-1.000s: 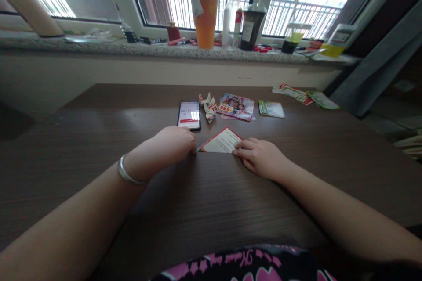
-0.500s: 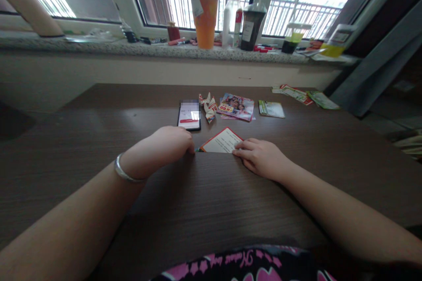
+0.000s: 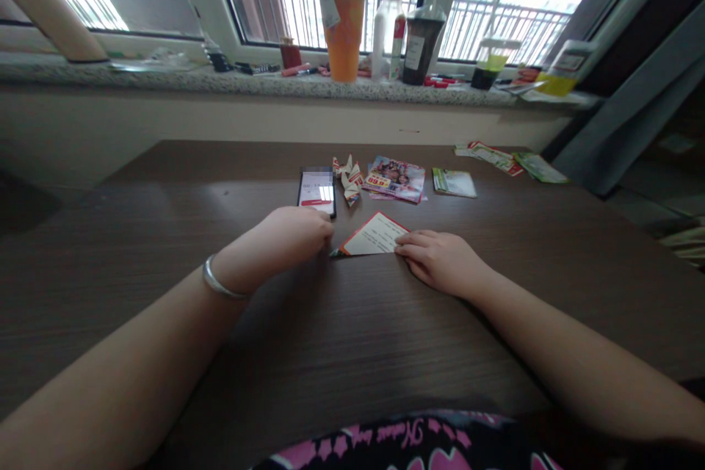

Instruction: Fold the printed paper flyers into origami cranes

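A sheet of paper folded into a triangle (image 3: 374, 236), pale with printed lines and red edges, lies on the table in front of me. Its peak points away from me. My right hand (image 3: 435, 258) rests on its right corner, fingers together and pinning it down. Beside the left corner, which shows a dark green patch, my left hand (image 3: 302, 236) is closed with its fingers curled. Its fingertips are hidden, so I cannot tell if they pinch the paper. A silver bangle circles the left wrist. Just behind that hand lies a phone (image 3: 317, 187) with its screen lit.
Behind the triangle on the table (image 3: 352, 338) are a folded paper figure (image 3: 349, 180), a stack of printed leaflets (image 3: 394, 178) and a small green-white card (image 3: 454, 182). More paper strips (image 3: 496, 158) lie at the back right. Drinks cups and bottles (image 3: 346, 29) line the windowsill.
My left hand has shifted slightly right and away from me, overlapping the phone's lower edge. The triangle has turned a little, and my right hand has slid slightly right with it.
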The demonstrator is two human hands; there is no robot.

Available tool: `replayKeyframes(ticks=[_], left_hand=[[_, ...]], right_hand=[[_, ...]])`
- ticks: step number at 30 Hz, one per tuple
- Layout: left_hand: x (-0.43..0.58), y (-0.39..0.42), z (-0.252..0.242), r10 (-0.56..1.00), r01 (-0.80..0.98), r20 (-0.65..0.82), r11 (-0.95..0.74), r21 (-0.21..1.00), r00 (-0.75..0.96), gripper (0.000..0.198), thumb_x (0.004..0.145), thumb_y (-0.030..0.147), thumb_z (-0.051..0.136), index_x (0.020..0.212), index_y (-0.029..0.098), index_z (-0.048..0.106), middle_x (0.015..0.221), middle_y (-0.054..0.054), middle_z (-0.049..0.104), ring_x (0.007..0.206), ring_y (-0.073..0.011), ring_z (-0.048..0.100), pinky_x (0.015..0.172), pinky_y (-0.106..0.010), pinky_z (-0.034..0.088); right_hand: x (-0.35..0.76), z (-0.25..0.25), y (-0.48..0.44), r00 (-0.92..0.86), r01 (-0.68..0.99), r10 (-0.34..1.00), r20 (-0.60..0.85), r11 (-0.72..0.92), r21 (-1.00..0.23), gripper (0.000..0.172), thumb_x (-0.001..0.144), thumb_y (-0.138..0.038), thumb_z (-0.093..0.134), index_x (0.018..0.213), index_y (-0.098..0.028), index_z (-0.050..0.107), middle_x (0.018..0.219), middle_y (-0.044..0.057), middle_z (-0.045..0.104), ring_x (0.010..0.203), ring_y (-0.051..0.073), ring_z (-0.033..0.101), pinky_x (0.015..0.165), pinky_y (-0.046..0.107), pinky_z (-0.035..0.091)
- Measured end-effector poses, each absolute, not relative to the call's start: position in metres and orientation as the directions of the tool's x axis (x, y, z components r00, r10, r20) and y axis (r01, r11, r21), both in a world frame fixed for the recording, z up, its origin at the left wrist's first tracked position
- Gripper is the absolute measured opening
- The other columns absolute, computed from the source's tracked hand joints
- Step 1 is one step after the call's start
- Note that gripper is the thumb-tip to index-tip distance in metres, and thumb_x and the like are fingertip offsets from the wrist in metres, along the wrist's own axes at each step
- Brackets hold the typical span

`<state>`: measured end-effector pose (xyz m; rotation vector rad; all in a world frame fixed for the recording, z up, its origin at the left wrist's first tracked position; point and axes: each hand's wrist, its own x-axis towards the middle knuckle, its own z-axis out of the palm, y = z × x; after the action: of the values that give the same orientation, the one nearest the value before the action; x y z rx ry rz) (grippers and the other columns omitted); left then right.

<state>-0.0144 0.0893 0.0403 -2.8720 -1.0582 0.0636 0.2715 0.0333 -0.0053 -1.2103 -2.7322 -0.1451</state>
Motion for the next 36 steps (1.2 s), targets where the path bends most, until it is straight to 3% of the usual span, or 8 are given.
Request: replayKeyframes(ticks=[3,7,13,15,20,25,32,36], left_hand=[[0.001,0.082,0.034,0.554,0.557,0.069,-0.83,-0.031,0.83,0.02,0.091,0.02,0.048,0.099,0.017,0.067,0.096,-0.007,0.069,0.085,-0.0177,0.064,0.078,-0.03,0.052],[0.013,0.074,0.016,0.352,0.345,0.16,-0.936,0.071,0.922,0.025,0.092,0.02,0.049,0.113,0.02,0.064,0.117,-0.005,0.066,0.111,-0.0201,0.059,0.099,-0.034,0.046],[0.019,0.066,0.004,0.303,0.3,0.193,-0.953,0.048,0.933,0.033,0.092,0.022,0.052,0.124,0.022,0.058,0.125,-0.008,0.06,0.118,-0.0247,0.053,0.101,-0.041,0.045],[0.022,0.062,0.004,0.31,0.308,0.185,-0.951,0.041,0.933,0.036,0.091,0.026,0.053,0.127,0.022,0.056,0.122,-0.009,0.06,0.115,-0.0254,0.053,0.1,-0.042,0.045],[0.024,0.056,0.0,0.34,0.342,0.218,-0.939,0.031,0.915,0.04,0.091,0.031,0.054,0.13,0.023,0.052,0.12,-0.009,0.059,0.112,-0.0256,0.052,0.101,-0.042,0.042],[0.023,0.057,-0.007,0.387,0.381,0.215,-0.922,0.07,0.897,0.047,0.09,0.035,0.056,0.134,0.021,0.048,0.125,-0.01,0.057,0.116,-0.025,0.051,0.105,-0.042,0.039],[0.019,0.06,-0.011,0.369,0.359,0.122,-0.929,0.095,0.922,0.051,0.095,0.035,0.046,0.144,0.022,0.038,0.15,-0.008,0.039,0.14,-0.0279,0.03,0.116,-0.046,0.021],[0.018,0.061,-0.008,0.37,0.358,0.093,-0.925,0.123,0.924,0.048,0.095,0.035,0.047,0.142,0.027,0.04,0.149,-0.005,0.04,0.139,-0.0274,0.032,0.116,-0.048,0.02]], right_hand=[[0.27,-0.005,0.035,-0.646,0.751,0.74,0.189,0.66,-0.016,0.026,0.09,-0.021,0.046,0.105,-0.019,0.068,0.122,0.006,0.066,0.112,0.024,0.061,0.097,0.039,0.048],[0.271,-0.007,0.04,-0.588,0.759,0.776,0.228,0.626,-0.176,0.018,0.087,-0.02,0.05,0.097,-0.021,0.065,0.12,0.004,0.067,0.113,0.021,0.06,0.098,0.037,0.048],[0.267,-0.011,0.048,-0.523,0.745,0.812,0.259,0.583,-0.325,0.007,0.084,-0.022,0.054,0.085,-0.021,0.06,0.118,0.007,0.066,0.115,0.022,0.057,0.101,0.042,0.044],[0.263,-0.012,0.049,-0.505,0.75,0.822,0.262,0.569,-0.338,0.009,0.084,-0.026,0.056,0.09,-0.02,0.059,0.124,0.01,0.062,0.12,0.024,0.054,0.105,0.046,0.04],[0.256,-0.019,0.05,-0.402,0.831,0.889,0.217,0.454,-0.321,0.041,0.081,-0.039,0.06,0.114,-0.015,0.055,0.138,0.017,0.05,0.131,0.03,0.044,0.113,0.054,0.027],[0.259,-0.026,0.057,-0.306,0.894,0.935,0.181,0.348,-0.284,0.058,0.078,-0.045,0.061,0.125,-0.013,0.051,0.144,0.019,0.044,0.136,0.032,0.036,0.114,0.057,0.021],[0.264,-0.029,0.061,-0.236,0.92,0.957,0.168,0.276,-0.277,0.059,0.079,-0.05,0.059,0.124,-0.013,0.052,0.143,0.02,0.044,0.137,0.034,0.034,0.113,0.058,0.022],[0.267,-0.03,0.062,-0.222,0.925,0.96,0.168,0.262,-0.275,0.054,0.08,-0.049,0.058,0.121,-0.014,0.054,0.142,0.019,0.044,0.137,0.035,0.034,0.112,0.061,0.022]])
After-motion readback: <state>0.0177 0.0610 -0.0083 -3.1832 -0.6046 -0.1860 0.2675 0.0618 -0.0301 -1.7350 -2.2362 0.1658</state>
